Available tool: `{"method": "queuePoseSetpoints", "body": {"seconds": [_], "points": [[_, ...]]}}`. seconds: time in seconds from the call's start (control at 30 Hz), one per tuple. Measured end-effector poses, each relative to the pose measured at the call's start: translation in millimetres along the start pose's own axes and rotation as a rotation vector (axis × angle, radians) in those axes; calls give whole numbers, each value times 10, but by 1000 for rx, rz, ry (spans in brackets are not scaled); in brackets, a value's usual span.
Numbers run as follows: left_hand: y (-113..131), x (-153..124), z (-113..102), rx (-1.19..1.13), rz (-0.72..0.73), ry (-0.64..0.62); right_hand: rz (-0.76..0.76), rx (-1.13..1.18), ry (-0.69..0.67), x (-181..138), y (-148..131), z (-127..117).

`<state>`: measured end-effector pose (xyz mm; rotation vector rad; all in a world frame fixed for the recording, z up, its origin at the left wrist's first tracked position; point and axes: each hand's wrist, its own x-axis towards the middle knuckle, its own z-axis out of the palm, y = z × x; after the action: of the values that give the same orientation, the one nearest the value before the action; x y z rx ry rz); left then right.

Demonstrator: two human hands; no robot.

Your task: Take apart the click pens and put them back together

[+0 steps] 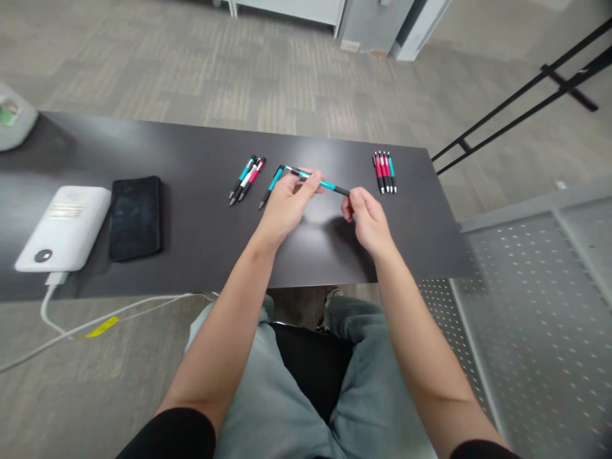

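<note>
Above the dark table (201,255), a teal and black pen (327,185) is held between my two hands. My left hand (288,199) pinches its clip end, and my right hand (366,213) grips the black end with thumb and fingers closed. Just left of my left hand lies another teal pen (272,186), partly beside the wrist. Further left is a small loose bunch of pens (247,178) in teal, white and red. To the right of my right hand, a neat row of red pens (382,171) has a teal pen (392,172) at its right end.
On the left of the table are a black phone (136,218) and a white power bank (64,228) with a white cable (52,306) hanging past the front edge. A white device (19,121) sits at the far left. A perforated metal panel (540,293) stands on the right.
</note>
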<state>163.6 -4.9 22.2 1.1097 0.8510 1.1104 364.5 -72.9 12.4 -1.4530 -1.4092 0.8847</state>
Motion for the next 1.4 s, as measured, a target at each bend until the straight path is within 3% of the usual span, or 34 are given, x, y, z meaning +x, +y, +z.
{"method": "queuePoseSetpoints", "body": {"seconds": [0.13, 0.23, 0.33, 0.43, 0.53, 0.73, 0.93, 1.1, 1.3, 1.4], "points": [[-154, -5, -130, 246, 96, -24, -11, -44, 43, 110, 59, -332], [-175, -73, -161, 611, 312, -11, -31, -121, -28, 104, 102, -473], [-182, -168, -139, 875, 425, -131, -27, -161, -107, 73, 119, -485], [-187, -254, -99, 991, 370, -289, -24, -157, -202, 53, 108, -410], [-168, -325, -77, 1013, 336, -344, -42, -135, -217, 42, 111, -315], [-167, -346, -117, 927, 250, -282, -56, -84, -96, 16, 217, -224], [-118, -253, -188, 848, 127, -410, -124, -76, -128, 7, 230, -256], [-3, -246, -291, 720, 122, -480, -203, -106, -176, 29, 200, -218], [6, -225, -426, 794, 153, -434, -255, -140, -260, 75, 276, -157], [-50, -230, -474, 832, 147, -429, -208, -163, -280, 90, 333, -161]]}}
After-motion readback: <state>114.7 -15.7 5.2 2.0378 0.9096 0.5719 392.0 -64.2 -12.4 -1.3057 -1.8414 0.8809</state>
